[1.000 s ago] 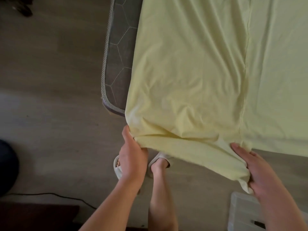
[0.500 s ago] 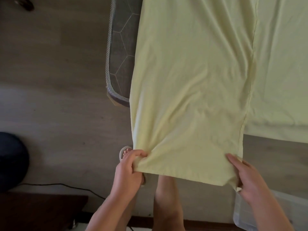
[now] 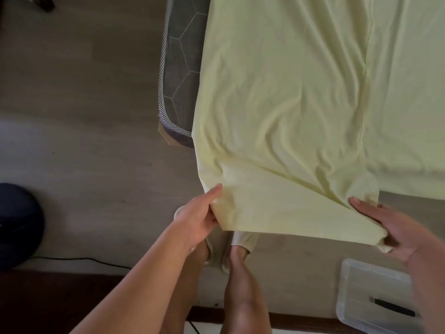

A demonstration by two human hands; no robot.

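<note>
Hanging sheet: a pale yellow sheet (image 3: pixel 277 92) is spread over the mattress (image 3: pixel 180 56) and drawn off its near end, so that the near edge is held above the floor (image 3: pixel 84 116).
Surface: the cloth is matte and softly creased. Folds are fanned up the bed from the near edge, and one sharp diagonal fold is run toward the near right corner.
Seam: a straight stitched seam (image 3: pixel 364 92) is seen down the right part.
Left hand (image 3: pixel 195 220): the near left corner is pinched between the thumb, laid on top, and fingers tucked beneath.
Right hand (image 3: pixel 395 230): the near right corner is gripped, thumb on top. The hand is blurred, so the grip is probably a similar pinch.
Mattress: a grey hexagon-quilted strip with striped piping is left bare along the sheet's left side.
Floor: pale boards are seen. Light slippers (image 3: pixel 240 239) are worn below the sheet's edge. A clear plastic box (image 3: pixel 370 292) is set at the lower right, and a black cable (image 3: pixel 84 260) at the left.
</note>
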